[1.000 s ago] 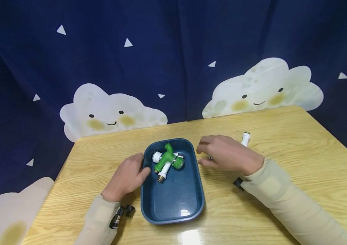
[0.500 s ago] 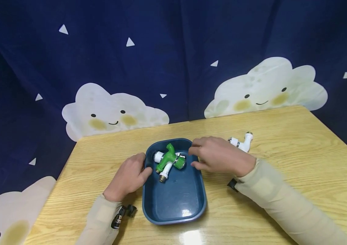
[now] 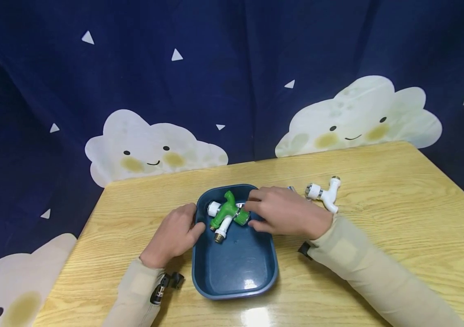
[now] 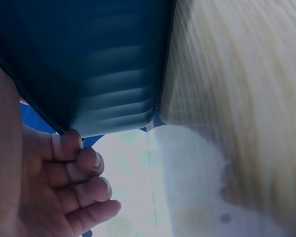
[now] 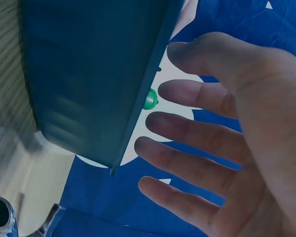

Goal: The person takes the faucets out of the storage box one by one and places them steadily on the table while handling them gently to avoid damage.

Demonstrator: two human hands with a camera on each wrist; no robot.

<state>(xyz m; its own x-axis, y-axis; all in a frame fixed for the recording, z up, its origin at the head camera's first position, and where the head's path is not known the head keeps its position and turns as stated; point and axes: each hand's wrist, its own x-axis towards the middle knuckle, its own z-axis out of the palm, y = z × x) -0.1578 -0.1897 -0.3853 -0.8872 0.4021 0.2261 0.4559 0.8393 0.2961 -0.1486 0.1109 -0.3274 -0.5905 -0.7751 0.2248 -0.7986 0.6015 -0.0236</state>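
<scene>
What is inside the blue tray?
A green tap lies over a white tap in the far half of the tray, hiding the white one's middle. The right hand covers part of the right side; whatever is beneath it cannot be seen.

Long beige sleeves, paler patches near the cuffs, small black wrist-worn devices.

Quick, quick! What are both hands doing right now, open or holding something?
Left hand: holding the blue tray by its side.
Right hand: open, holding nothing, fingers near the green tap.
</scene>
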